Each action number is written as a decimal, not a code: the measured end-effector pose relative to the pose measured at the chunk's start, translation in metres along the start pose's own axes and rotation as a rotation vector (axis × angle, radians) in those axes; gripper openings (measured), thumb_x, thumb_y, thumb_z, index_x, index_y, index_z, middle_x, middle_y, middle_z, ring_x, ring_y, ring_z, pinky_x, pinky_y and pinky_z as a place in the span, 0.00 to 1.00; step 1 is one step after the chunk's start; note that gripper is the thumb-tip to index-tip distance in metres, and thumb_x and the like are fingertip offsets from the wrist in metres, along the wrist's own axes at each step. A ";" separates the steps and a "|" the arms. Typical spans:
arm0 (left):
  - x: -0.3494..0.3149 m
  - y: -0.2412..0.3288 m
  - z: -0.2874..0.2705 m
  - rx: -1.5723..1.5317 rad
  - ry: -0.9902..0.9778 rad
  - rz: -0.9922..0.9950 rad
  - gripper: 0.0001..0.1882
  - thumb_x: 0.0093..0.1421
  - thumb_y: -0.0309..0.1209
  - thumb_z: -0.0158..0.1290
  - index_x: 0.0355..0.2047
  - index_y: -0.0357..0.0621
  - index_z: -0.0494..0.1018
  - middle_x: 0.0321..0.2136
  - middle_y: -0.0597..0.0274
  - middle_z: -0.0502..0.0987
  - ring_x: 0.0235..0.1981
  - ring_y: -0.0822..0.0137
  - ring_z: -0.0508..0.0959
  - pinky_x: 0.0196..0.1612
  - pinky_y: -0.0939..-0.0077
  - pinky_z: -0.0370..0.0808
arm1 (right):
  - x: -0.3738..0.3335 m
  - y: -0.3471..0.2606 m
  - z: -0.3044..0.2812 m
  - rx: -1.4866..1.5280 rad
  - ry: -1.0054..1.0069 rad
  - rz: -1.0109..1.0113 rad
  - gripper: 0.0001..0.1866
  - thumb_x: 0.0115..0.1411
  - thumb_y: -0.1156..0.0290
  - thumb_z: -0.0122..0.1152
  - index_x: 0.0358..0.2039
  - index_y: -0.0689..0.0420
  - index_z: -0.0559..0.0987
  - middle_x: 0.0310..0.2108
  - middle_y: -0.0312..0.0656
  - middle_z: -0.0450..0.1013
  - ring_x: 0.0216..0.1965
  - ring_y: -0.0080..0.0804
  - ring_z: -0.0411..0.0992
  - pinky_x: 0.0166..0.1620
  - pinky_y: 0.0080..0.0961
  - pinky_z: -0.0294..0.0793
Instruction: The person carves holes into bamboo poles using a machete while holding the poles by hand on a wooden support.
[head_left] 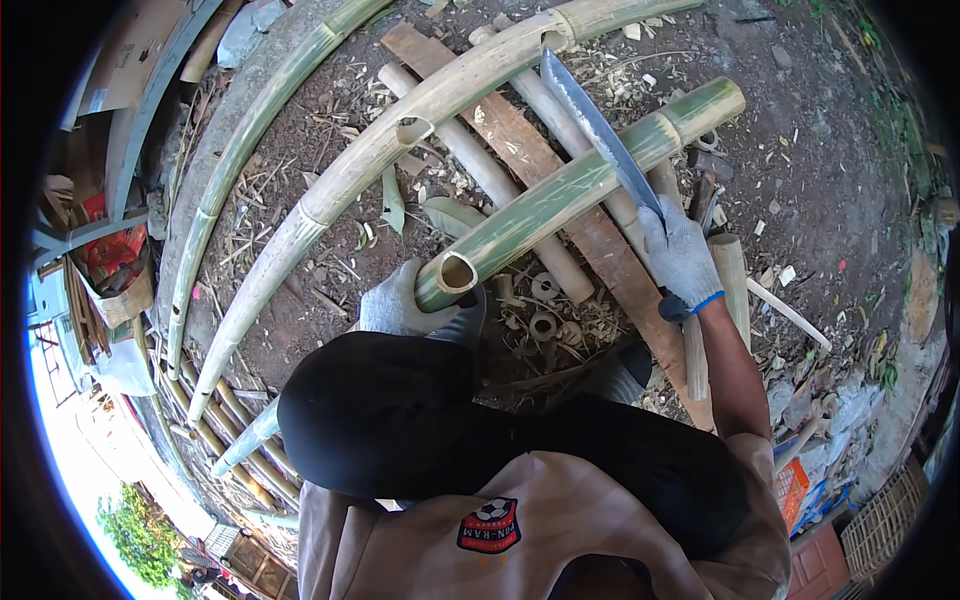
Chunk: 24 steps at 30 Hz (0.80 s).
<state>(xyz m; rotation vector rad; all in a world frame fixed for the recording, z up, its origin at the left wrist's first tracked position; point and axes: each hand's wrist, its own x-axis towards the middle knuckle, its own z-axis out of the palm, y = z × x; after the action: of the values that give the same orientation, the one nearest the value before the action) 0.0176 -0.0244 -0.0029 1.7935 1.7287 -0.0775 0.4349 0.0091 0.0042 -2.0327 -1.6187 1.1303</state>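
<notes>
A thick green bamboo pole (560, 208) slants across the middle, its far right end higher in view and a round hole cut near its left end. My left hand (393, 300), in a pale work glove, is closed around that near left end. In a matching glove with a blue cuff, my right hand (683, 255) grips a machete (598, 128). The long blade points up and left and crosses over the green pole near its right end. Most of the machete's handle is hidden by the hand.
A long pale bamboo pole (365, 150) with cut holes curves beyond, and a greener one (250, 135) lies farther left. Under the green pole are round poles (480, 165) and a brown plank (615, 260). Shavings and bamboo rings (543, 327) litter the soil. A cardboard box (128, 295) stands left.
</notes>
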 end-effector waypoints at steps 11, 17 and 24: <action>-0.020 -0.006 0.020 0.060 0.231 -0.051 0.34 0.50 0.51 0.73 0.53 0.47 0.79 0.43 0.46 0.86 0.45 0.43 0.87 0.50 0.50 0.84 | -0.010 -0.015 0.005 -0.152 0.305 -0.103 0.16 0.78 0.58 0.54 0.50 0.59 0.77 0.29 0.57 0.77 0.31 0.58 0.78 0.38 0.48 0.78; -0.018 -0.011 0.019 0.072 0.299 0.004 0.33 0.49 0.45 0.73 0.53 0.45 0.79 0.42 0.48 0.86 0.42 0.42 0.87 0.45 0.49 0.84 | -0.011 -0.059 -0.037 0.727 0.661 -0.204 0.17 0.80 0.53 0.51 0.45 0.56 0.71 0.22 0.30 0.68 0.22 0.14 0.67 0.26 0.17 0.67; -0.019 -0.005 0.018 0.077 0.291 0.010 0.33 0.49 0.45 0.73 0.53 0.45 0.78 0.42 0.48 0.86 0.42 0.42 0.87 0.45 0.49 0.84 | -0.013 0.002 0.003 -0.038 0.134 -0.085 0.16 0.78 0.57 0.53 0.44 0.59 0.74 0.28 0.56 0.75 0.32 0.58 0.79 0.37 0.51 0.75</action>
<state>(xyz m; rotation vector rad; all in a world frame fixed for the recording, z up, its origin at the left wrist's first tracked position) 0.0178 -0.0504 -0.0104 1.9465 1.9400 0.1294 0.4331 -0.0041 0.0059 -1.9961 -1.6542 0.9206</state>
